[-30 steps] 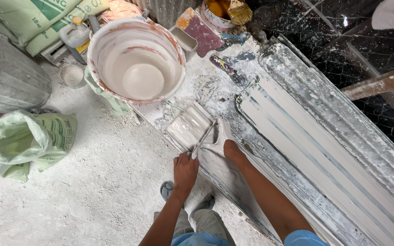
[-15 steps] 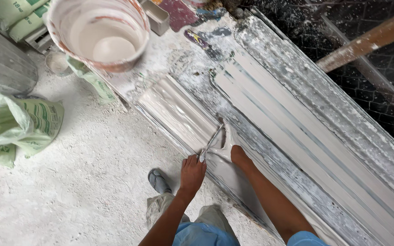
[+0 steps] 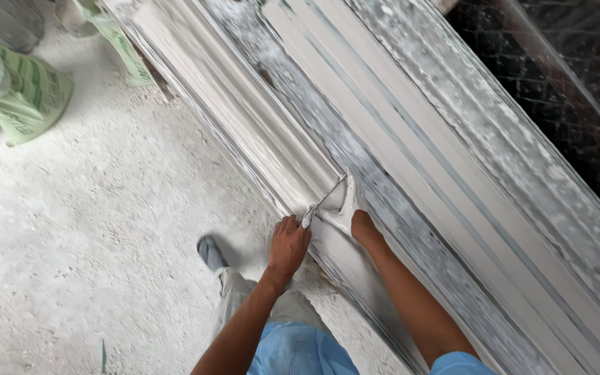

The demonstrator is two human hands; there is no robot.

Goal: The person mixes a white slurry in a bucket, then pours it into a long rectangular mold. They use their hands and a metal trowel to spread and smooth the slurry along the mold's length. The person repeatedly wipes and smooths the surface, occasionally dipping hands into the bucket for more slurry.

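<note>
Head view, looking down at a person standing beside a long white moulding mould [image 3: 244, 132] that runs diagonally from top left to bottom right. Both bare hands work a flat metal scraper blade [image 3: 326, 196] held across the mould's near channel.

Left hand [image 3: 287, 244]: fingers curled over the near edge of the mould, thumb and fingertips pinching the lower, plaster-caked end of the scraper blade. Hand mostly clean, knuckles up.

Right hand [image 3: 345, 207]: coated in white plaster, fingers pressed together and laid flat on the mould surface, gripping the far end of the blade; exact finger grip is hidden under the plaster coat, cannot tell more.

The scraper blade sits tilted, edge down on the wet plaster in the channel, spanning between the two hands, roughly mid-length of the mould.

Beside it, to the right, a second long ribbed mould [image 3: 411, 160] lies parallel, its flanges speckled with dried plaster. Wire mesh [image 3: 557, 76] behind it at the upper right. Green-printed sacks [image 3: 19, 87] lie on the dusty white floor [image 3: 92, 229] at the upper left. The person's grey shoe [image 3: 211, 251] is just beside the mould, below the left hand.
</note>
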